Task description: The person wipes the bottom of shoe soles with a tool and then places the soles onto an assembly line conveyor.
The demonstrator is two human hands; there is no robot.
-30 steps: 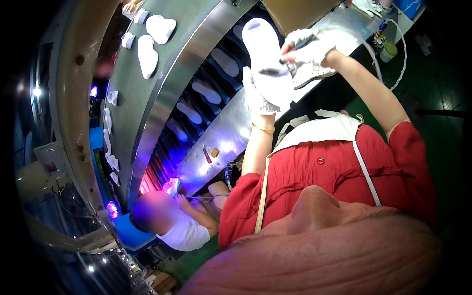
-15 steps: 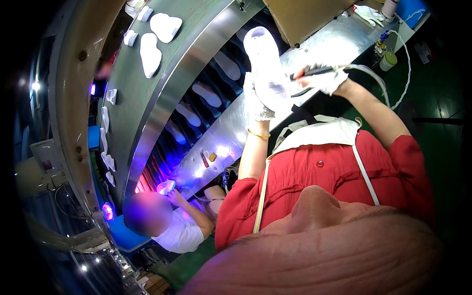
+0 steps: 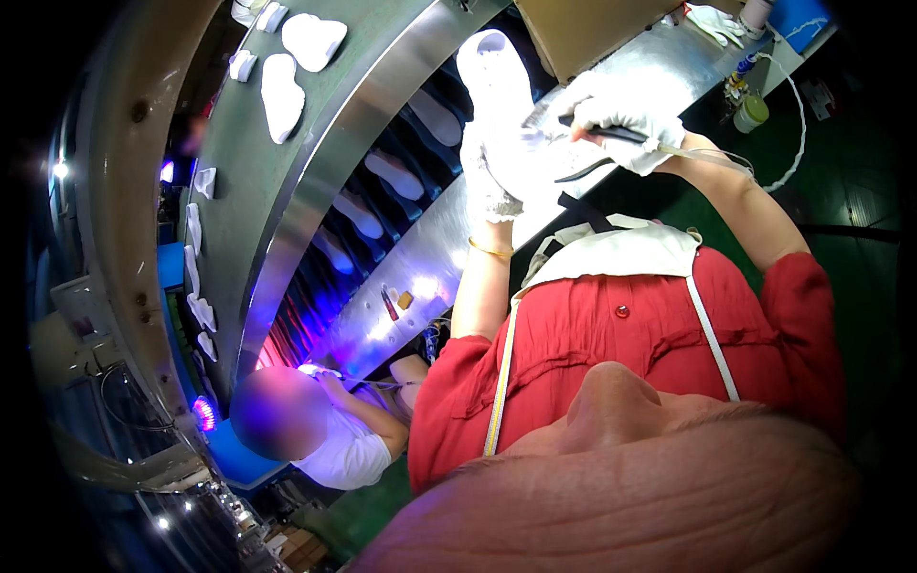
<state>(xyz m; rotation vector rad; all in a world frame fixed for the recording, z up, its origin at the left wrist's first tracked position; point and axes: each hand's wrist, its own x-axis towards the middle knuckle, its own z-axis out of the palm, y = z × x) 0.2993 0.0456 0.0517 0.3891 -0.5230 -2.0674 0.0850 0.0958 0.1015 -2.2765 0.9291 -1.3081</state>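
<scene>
My left hand [image 3: 486, 181], in a white glove, is closed around the side of a white shoe [image 3: 497, 84], its rounded end with an opening pointing away from me. Strong light washes out the shoe's near part. To its right, my right hand [image 3: 626, 124] wears a white glove with bare fingertips showing. Its fingers are wrapped round a black pen-like tool [image 3: 621, 134], from which a pale thin hose [image 3: 707, 160] runs back past my wrist. Below those fingers hangs a dark curved strip [image 3: 585, 173]. Tool and shoe appear apart.
Left is a green conveyor [image 3: 253, 181] carrying white shoe parts; a rack of pale soles [image 3: 394, 175] sits under its metal edge. On the metal bench lie a red-handled tool [image 3: 390, 304] and yellowish block [image 3: 405, 300]. A cardboard box [image 3: 583, 33] stands beyond; a co-worker [image 3: 349, 449] sits lower left.
The shoe and my left hand have shifted slightly up and left. My right hand has moved up and away from the shoe with the tool. The co-worker's hand has moved a little.
</scene>
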